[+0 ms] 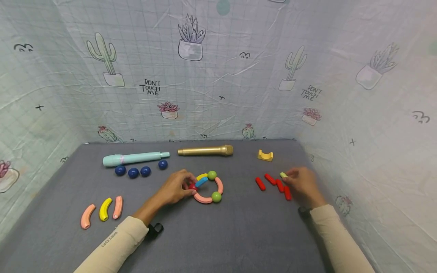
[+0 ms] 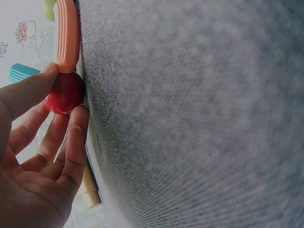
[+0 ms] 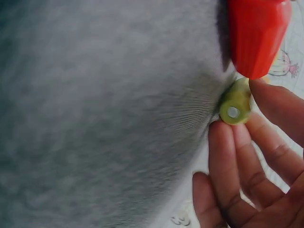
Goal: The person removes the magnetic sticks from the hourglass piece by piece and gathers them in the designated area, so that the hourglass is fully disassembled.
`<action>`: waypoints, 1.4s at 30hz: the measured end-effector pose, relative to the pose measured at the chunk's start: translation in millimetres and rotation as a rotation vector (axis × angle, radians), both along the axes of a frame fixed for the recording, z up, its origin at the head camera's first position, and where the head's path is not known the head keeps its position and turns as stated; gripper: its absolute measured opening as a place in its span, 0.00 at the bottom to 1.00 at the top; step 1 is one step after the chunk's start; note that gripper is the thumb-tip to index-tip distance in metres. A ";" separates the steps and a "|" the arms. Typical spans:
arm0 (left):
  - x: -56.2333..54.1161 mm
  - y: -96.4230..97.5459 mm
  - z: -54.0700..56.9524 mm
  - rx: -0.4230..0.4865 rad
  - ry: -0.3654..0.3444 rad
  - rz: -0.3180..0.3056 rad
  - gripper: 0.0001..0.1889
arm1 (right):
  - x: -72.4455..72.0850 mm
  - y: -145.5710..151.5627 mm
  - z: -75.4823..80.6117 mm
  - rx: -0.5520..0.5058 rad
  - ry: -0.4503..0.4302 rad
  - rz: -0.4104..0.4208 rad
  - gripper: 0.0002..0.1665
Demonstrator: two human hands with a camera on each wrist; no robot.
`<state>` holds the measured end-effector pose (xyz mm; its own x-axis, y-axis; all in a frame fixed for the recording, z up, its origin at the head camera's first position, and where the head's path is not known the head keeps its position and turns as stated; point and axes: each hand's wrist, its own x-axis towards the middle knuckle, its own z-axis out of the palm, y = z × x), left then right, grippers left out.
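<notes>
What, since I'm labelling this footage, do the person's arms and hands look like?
The left sleeve and right sleeve are plain cream; small dark lettering runs along the left one, too small to read surely. A small black device shows at each wrist, left and right. The left hand and right hand are bare, without gloves.

Looks smooth and glossy on the red ball (image 1: 193, 187), metallic on the gold microphone (image 1: 205, 151) at the ball's one o'clock, matt and woven across the grey cloth (image 1: 239, 235).
</notes>
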<state>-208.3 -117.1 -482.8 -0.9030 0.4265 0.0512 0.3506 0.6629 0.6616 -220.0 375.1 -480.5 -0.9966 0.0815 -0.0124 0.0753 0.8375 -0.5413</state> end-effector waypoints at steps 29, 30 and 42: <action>1.7 1.5 0.1 0.008 -0.011 0.003 0.14 | 18.2 -239.2 19.8 -0.307 0.106 0.488 0.20; 1.8 1.4 -0.1 0.009 -0.009 0.002 0.14 | 17.9 -243.7 19.4 -0.302 0.102 0.500 0.21; 1.0 -1.2 0.1 0.028 0.021 -0.014 0.14 | 13.0 -267.9 14.2 -0.294 0.123 0.517 0.09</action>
